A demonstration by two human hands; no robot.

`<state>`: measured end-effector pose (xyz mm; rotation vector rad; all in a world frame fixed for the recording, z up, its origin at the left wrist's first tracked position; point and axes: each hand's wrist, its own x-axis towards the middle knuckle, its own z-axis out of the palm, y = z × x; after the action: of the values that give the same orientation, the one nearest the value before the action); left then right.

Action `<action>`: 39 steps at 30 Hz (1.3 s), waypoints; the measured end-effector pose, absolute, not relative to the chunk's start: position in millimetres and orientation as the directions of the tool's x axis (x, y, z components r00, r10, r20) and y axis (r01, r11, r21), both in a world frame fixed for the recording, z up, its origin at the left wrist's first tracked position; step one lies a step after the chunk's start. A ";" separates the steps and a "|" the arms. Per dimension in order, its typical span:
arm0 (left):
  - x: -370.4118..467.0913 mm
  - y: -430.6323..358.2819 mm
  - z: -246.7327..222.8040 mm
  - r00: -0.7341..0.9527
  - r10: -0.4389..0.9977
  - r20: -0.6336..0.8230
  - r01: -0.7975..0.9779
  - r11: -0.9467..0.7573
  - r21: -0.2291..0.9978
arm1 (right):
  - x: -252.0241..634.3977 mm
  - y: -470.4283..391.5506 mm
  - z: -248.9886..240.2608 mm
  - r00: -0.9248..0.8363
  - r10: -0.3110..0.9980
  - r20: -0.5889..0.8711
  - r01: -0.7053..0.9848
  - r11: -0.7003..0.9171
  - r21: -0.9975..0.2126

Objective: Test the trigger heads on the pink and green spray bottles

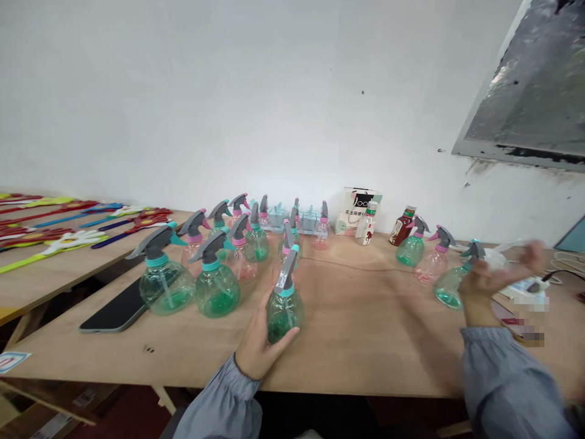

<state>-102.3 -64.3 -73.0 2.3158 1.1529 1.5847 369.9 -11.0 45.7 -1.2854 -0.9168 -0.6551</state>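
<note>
My left hand point(265, 338) is wrapped around the round body of a clear green spray bottle point(285, 314). That bottle stands upright near the front of the table, with a turquoise collar and grey trigger head. My right hand point(500, 277) is raised on the right, smeared a little by motion, its fingers stretched out with nothing visible in them. Just left of it, a tilted green spray bottle point(448, 286) partly overlaps the hand in view; I cannot tell whether they touch. Two more spray bottles, one pink point(432, 265) and one green point(410, 250), stand beside that one.
Several green and pink spray bottles point(217, 296) cluster left of centre. A black phone point(114, 308) lies by them. Toward the wall stand a printed box point(350, 213), a white bottle point(367, 227) and a red-brown bottle point(402, 227). Colourful hand-shaped items point(73, 241) cover the left table.
</note>
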 end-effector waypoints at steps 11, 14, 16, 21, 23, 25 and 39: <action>-101.7 -66.5 -79.9 0.138 0.640 0.756 0.498 -0.704 0.506 | 147.4 195.8 27.0 0.256 0.832 0.493 0.542 0.299 -0.786; -102.3 -67.2 -82.7 0.138 0.650 0.747 0.493 -0.700 0.517 | 127.8 219.2 26.6 0.273 0.848 0.455 0.533 0.260 -0.805; -102.5 -67.5 -83.4 0.138 0.665 0.734 0.489 -0.690 0.533 | 123.8 224.3 27.6 0.274 0.855 0.441 0.540 0.242 -0.806; -102.5 -67.1 -83.2 0.139 0.676 0.724 0.460 -0.692 0.557 | 127.9 211.0 31.5 0.269 0.846 0.460 0.588 0.234 -0.774; -102.3 -66.5 -83.5 0.138 0.672 0.728 0.459 -0.694 0.554 | 132.7 198.5 33.7 0.255 0.838 0.483 0.608 0.249 -0.754; -102.0 -65.9 -84.0 0.134 0.666 0.734 0.463 -0.697 0.547 | 140.2 181.8 36.0 0.225 0.836 0.500 0.623 0.271 -0.734; -102.5 -65.0 -75.3 0.177 0.646 0.742 0.456 -0.723 0.520 | 228.1 -32.0 24.6 0.040 0.854 0.519 0.617 0.387 -0.685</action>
<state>-102.5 -65.0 -75.3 2.2661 1.0747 1.5754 228.1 -32.0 24.6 -1.3175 -1.6647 0.3021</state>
